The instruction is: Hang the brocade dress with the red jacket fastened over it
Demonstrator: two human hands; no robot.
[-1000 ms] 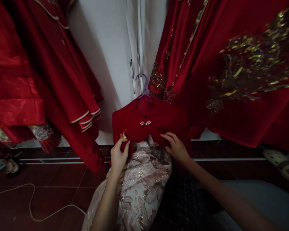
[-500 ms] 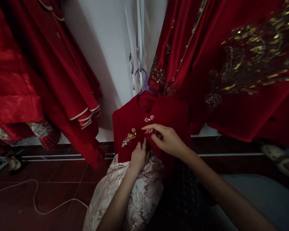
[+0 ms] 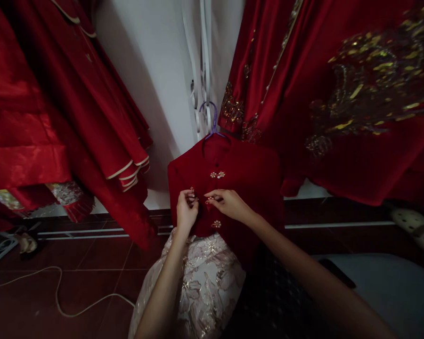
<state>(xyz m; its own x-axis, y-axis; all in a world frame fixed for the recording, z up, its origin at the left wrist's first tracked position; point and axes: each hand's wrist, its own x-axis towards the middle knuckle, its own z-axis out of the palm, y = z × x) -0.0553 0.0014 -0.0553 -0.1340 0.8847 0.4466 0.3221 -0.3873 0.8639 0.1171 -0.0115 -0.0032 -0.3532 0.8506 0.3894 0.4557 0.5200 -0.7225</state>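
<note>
A small red jacket [image 3: 243, 174] hangs in front of me on a purple hanger [image 3: 212, 123], over a pale floral brocade skirt [image 3: 208, 287]. Jewelled clasps run down its front: one near the collar [image 3: 217, 175] and one lower down [image 3: 216, 224]. My left hand [image 3: 186, 211] pinches the left front edge at mid-chest, fingers closed on a clasp piece. My right hand [image 3: 226, 203] pinches the matching edge from the right, fingertips almost meeting the left ones. The middle clasp is hidden under my fingers.
Long red gowns [image 3: 67, 108] with cream piping hang at the left. A red robe with gold embroidery [image 3: 356, 94] hangs at the right. A white wall [image 3: 155, 75] lies behind. A white cord [image 3: 56, 292] trails over the dark red tiled floor. A pale grey surface [image 3: 392, 287] is at lower right.
Both hands have risen from the jacket's hem to mid-chest. The open front flap with its dangling brooch is now pulled closed, and the fingertips have come together on the middle clasp.
</note>
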